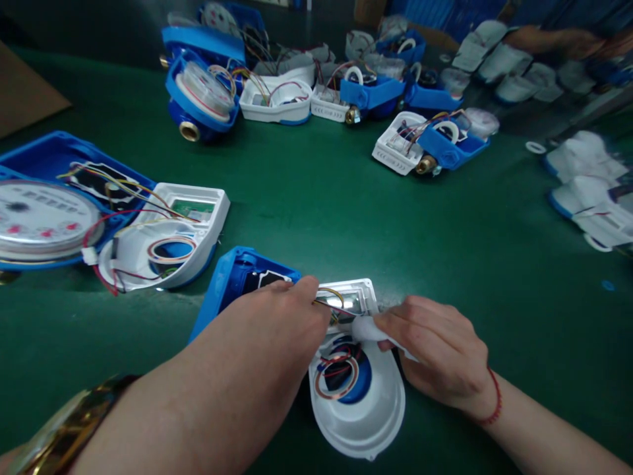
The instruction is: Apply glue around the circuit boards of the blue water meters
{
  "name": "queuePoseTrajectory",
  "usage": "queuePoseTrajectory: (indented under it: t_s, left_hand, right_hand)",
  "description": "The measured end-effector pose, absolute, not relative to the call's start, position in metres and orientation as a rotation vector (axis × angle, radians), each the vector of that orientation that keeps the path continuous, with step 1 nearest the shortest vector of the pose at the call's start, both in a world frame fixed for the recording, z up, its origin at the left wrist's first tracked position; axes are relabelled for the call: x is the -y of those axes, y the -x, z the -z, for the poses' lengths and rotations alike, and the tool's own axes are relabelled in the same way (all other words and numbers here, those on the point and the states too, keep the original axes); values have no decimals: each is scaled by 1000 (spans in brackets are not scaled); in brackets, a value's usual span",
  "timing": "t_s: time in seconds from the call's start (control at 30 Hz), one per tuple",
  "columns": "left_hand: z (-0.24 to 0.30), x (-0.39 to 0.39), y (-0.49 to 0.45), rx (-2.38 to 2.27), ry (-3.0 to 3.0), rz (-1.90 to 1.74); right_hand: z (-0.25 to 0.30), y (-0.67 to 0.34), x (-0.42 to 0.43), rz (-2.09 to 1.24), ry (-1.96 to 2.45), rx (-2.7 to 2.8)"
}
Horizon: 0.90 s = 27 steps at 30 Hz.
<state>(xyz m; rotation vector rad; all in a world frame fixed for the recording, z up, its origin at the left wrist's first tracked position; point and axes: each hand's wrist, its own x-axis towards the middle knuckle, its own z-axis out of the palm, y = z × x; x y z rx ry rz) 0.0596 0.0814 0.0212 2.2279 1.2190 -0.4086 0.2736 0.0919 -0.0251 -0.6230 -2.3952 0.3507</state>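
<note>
My left hand (284,316) is closed over thin coloured wires (336,295) that run between a blue meter housing (222,284) and its white cover (383,412). The cover lies inner side up, with a copper coil ring (321,389) and red wires in its round part. In my right hand (440,346) is a bunched white cloth or tissue (366,328), pressed at the cover's rectangular section beside a clear window (349,303). My left fingertips are partly hidden, and my forearm covers much of the blue housing.
Another opened water meter (49,214) with its wired white cover (165,270) lies at left. Several blue-and-white meters (202,99) line the back, one (455,148) nearer. White-covered units (588,158) stand at right. Another person's hand (578,43) shows far right. Cardboard (24,92) is upper left.
</note>
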Motion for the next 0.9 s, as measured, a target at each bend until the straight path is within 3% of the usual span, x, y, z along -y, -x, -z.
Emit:
queuePoseTrajectory:
  t_s: [0.5,0.7,0.9]
  left_hand:
    - [-22,-80,-60,-1237,-2264,426]
    - [-14,-75,-52,-1162,-2433,118]
    - [-7,-65,-45,-1166,-2468,44]
  right_hand:
    - [24,-276,-96,-357,636,2363]
    - [17,-284,-98,-359,612,2395]
    - [17,-290,-98,-294,615,2415]
